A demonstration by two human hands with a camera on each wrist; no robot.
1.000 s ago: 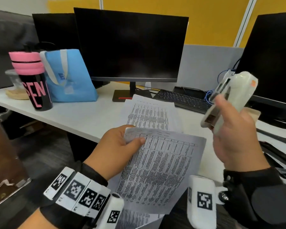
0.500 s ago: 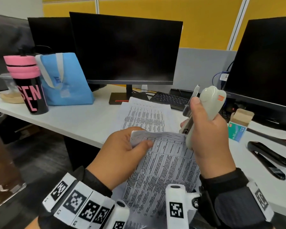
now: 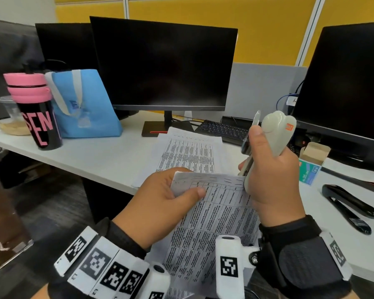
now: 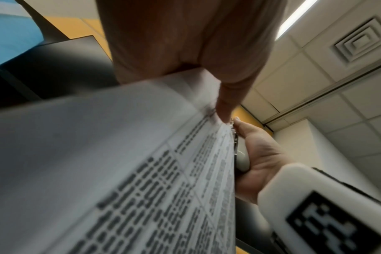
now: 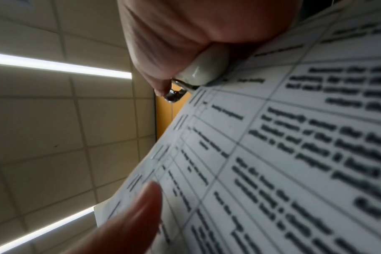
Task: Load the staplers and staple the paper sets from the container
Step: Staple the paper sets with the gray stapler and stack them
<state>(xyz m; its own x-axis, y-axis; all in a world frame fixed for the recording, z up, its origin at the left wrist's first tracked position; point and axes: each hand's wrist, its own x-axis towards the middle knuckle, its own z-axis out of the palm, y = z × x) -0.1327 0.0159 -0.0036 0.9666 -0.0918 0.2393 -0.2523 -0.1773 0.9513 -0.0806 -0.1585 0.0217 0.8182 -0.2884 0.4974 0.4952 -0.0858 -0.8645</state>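
My left hand (image 3: 166, 201) pinches the top left corner of a printed paper set (image 3: 214, 216), thumb on top, held above my lap in front of the desk. My right hand (image 3: 270, 180) grips a pale grey stapler (image 3: 272, 137) upright, its nose down at the paper's top right edge. In the right wrist view the stapler (image 5: 205, 70) tip meets the paper set (image 5: 272, 154) edge. The left wrist view shows the paper set (image 4: 120, 171) under my thumb and my right hand (image 4: 257, 163) beyond. More printed sheets (image 3: 188, 152) lie on the desk.
A black stapler (image 3: 350, 208) lies on the white desk (image 3: 99, 156) at right, near a green staple box (image 3: 311, 167). Monitors (image 3: 164, 65), a keyboard (image 3: 222, 130), a blue bag (image 3: 82, 104) and a pink-lidded bottle (image 3: 35, 108) stand behind.
My right hand has brought the grey stapler down and left from beside the right monitor to the paper's top right edge. The left hand keeps its pinch on the paper corner.
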